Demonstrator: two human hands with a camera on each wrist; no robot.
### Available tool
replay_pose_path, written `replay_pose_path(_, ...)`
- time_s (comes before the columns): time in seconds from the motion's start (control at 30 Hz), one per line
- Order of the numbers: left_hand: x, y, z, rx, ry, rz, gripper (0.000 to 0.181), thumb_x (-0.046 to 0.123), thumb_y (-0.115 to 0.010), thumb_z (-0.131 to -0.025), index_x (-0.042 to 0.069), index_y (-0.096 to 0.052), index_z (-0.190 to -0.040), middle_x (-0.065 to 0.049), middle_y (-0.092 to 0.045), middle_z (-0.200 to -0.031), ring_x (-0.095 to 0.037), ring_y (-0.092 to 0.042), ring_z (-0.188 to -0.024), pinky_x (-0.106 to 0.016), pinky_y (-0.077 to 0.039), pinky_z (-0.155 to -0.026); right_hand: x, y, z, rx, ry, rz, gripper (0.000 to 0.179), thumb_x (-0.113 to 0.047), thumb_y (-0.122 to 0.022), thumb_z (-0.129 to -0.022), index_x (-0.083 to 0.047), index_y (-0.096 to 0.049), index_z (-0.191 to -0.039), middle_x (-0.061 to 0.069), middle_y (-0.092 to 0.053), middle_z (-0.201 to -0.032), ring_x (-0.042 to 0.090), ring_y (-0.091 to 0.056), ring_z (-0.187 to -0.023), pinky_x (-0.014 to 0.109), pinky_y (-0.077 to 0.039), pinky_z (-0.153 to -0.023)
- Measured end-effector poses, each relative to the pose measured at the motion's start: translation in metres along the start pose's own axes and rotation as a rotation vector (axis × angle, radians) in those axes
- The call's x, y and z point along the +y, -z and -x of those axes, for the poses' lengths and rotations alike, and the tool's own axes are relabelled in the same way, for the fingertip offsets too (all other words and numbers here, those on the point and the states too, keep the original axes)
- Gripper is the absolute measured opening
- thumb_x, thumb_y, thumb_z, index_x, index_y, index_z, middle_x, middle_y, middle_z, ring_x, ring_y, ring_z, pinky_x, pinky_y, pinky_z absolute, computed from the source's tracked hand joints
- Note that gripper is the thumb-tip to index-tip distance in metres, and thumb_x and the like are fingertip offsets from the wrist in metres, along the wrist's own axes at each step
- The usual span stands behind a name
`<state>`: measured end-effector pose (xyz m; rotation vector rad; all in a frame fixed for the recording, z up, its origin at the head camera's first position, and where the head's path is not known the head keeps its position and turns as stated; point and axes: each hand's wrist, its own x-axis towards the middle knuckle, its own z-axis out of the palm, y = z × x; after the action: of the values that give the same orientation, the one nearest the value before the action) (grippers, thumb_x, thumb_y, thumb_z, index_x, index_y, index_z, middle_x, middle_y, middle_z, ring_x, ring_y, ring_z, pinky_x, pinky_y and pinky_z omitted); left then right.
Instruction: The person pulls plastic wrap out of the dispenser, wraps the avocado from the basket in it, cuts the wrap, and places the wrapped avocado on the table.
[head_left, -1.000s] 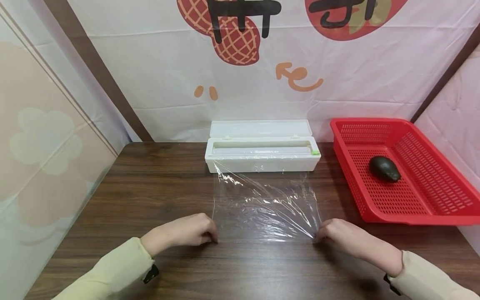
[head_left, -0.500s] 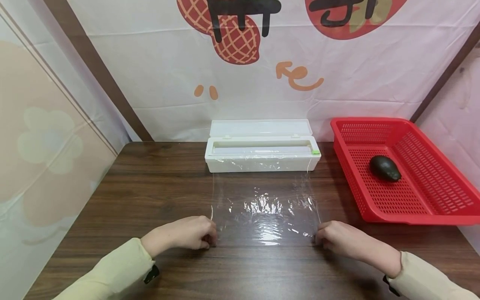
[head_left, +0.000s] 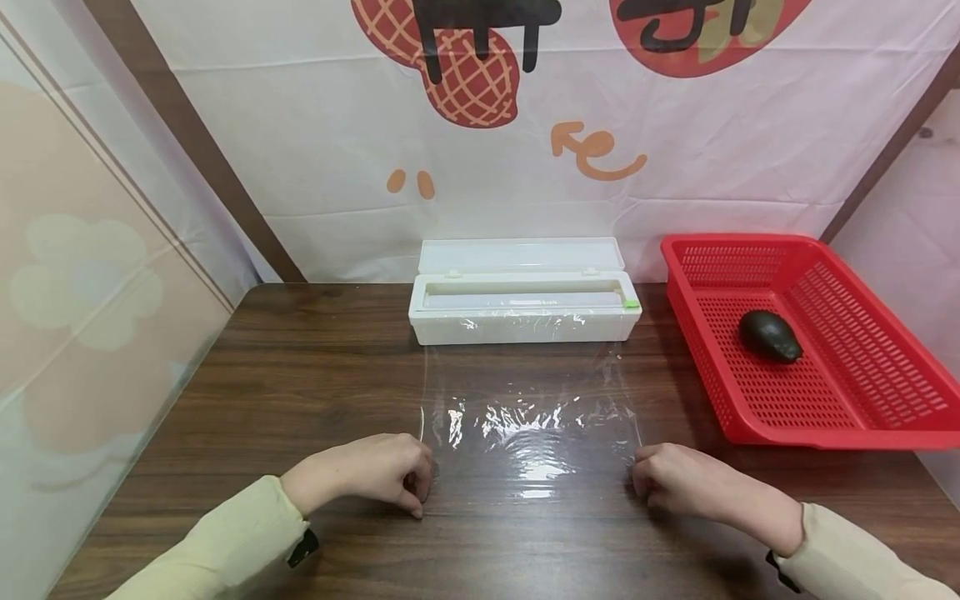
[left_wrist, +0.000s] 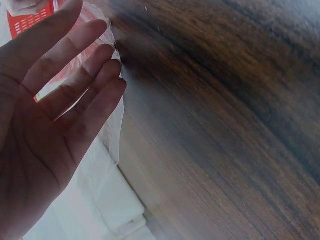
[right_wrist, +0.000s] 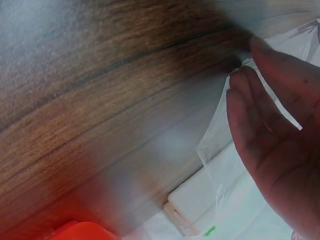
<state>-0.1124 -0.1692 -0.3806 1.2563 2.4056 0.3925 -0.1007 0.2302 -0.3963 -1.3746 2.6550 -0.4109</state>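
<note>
A sheet of clear cling film (head_left: 517,383) stretches from a white dispenser box (head_left: 525,328) toward me over the dark wooden table. At the film's near left corner is my left hand (head_left: 386,471), its thumb apart from the fingers. The left wrist view shows that hand's fingers (left_wrist: 92,107) nearly straight, with fingertips along the film's edge. My right hand (head_left: 686,483) is at the near right corner. In the right wrist view its thumb and slightly bent fingers (right_wrist: 240,110) stand a little apart, fingertips touching the film.
On the right stands a red plastic basket (head_left: 720,392) holding a dark avocado-shaped object (head_left: 770,337). The box's lid (head_left: 521,255) is raised at the back, near a printed cloth wall (head_left: 337,150). A green slider (head_left: 632,304) sits at the box's right end.
The film's diagonal creases have flattened and its near edge lies smoother. My left thumb has moved away from its fingers and toward me. The right hand has shifted slightly; box and basket stay put.
</note>
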Motion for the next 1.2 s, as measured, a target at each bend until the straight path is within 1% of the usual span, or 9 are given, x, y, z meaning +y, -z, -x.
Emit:
replay_pose_path(0.2,0.000,0.000,0.000,0.008,-0.012,-0.038,0.015,0.024,-0.073,-0.075,0.020,-0.066,-0.062,0.017,-0.047,-0.066,0.007,-0.040,-0.057,-0.010,-0.035,-0.050,-0.001,0.000,0.000,-0.027,-0.024,-0.003,0.023,-0.007,-0.078,-0.058,-0.020,-0.058,-0.062,-0.016,-0.043,-0.066,-0.003,-0.043,-0.057,0.013,-0.037,-0.049)
replay_pose_path(0.3,0.000,-0.001,-0.001,0.017,-0.014,-0.047,0.015,0.022,-0.072,-0.075,0.020,-0.065,-0.063,0.017,-0.048,-0.066,0.007,-0.042,-0.057,-0.010,-0.035,-0.050,-0.001,0.001,0.000,-0.032,-0.032,-0.001,0.023,-0.010,-0.078,-0.060,-0.021,-0.057,-0.061,-0.017,-0.043,-0.066,-0.003,-0.044,-0.057,0.013,-0.037,-0.049)
replay_pose_path(0.47,-0.002,0.000,-0.002,0.041,0.017,-0.034,0.011,0.019,-0.071,-0.076,0.021,-0.065,-0.067,0.019,-0.051,-0.067,0.007,-0.045,-0.059,-0.011,-0.039,-0.053,-0.002,0.008,-0.001,-0.029,-0.032,0.001,0.019,-0.011,-0.076,-0.064,-0.020,-0.060,-0.067,-0.018,-0.050,-0.068,-0.003,-0.050,-0.061,0.017,-0.043,-0.051)
replay_pose_path(0.53,-0.001,0.001,-0.003,0.050,0.041,-0.032,0.009,0.020,-0.070,-0.077,0.020,-0.066,-0.070,0.019,-0.052,-0.068,0.006,-0.046,-0.061,-0.012,-0.040,-0.055,-0.003,0.013,-0.002,-0.030,-0.039,0.004,0.016,-0.011,-0.076,-0.066,-0.019,-0.063,-0.071,-0.016,-0.054,-0.070,-0.002,-0.053,-0.063,0.019,-0.045,-0.054)
replay_pose_path(0.73,-0.002,0.005,-0.006,0.122,0.047,-0.072,0.004,0.021,-0.068,-0.080,0.017,-0.068,-0.078,0.015,-0.057,-0.075,0.002,-0.051,-0.066,-0.017,-0.044,-0.059,-0.005,0.028,-0.005,-0.012,-0.077,0.025,0.013,-0.010,-0.075,-0.068,-0.016,-0.065,-0.075,-0.012,-0.057,-0.071,0.002,-0.055,-0.065,0.023,-0.048,-0.057)
replay_pose_path(0.87,-0.004,0.006,-0.008,0.206,0.051,-0.133,0.004,0.020,-0.067,-0.081,0.018,-0.068,-0.078,0.015,-0.055,-0.074,0.001,-0.051,-0.068,-0.021,-0.047,-0.060,-0.006,0.038,-0.008,0.017,-0.067,0.065,0.013,-0.008,-0.074,-0.069,-0.014,-0.067,-0.078,-0.009,-0.058,-0.073,0.005,-0.057,-0.067,0.024,-0.049,-0.058)
replay_pose_path(1.0,-0.006,0.005,-0.010,0.286,0.076,-0.170,0.003,0.017,-0.067,-0.082,0.014,-0.067,-0.080,0.010,-0.058,-0.076,-0.004,-0.055,-0.071,-0.025,-0.049,-0.063,-0.007,0.050,-0.010,0.039,-0.065,0.126,0.015,-0.009,-0.074,-0.069,-0.012,-0.068,-0.082,-0.006,-0.059,-0.075,0.009,-0.059,-0.070,0.027,-0.051,-0.061)
replay_pose_path(1.07,-0.007,0.004,-0.011,0.306,0.091,-0.174,0.004,0.015,-0.067,-0.082,0.012,-0.066,-0.083,0.005,-0.059,-0.079,-0.008,-0.057,-0.074,-0.027,-0.049,-0.065,-0.008,0.057,-0.012,0.048,-0.070,0.147,0.017,-0.008,-0.074,-0.068,-0.012,-0.067,-0.083,-0.006,-0.058,-0.075,0.011,-0.059,-0.069,0.028,-0.051,-0.061)
replay_pose_path(1.2,-0.007,0.001,-0.012,0.311,0.131,-0.170,0.019,0.018,-0.067,-0.082,0.006,-0.063,-0.095,-0.002,-0.060,-0.089,-0.015,-0.057,-0.084,-0.033,-0.049,-0.073,-0.010,0.074,-0.014,0.071,-0.087,0.188,0.019,-0.007,-0.076,-0.066,-0.012,-0.063,-0.080,-0.009,-0.052,-0.071,0.009,-0.055,-0.064,0.028,-0.049,-0.057)
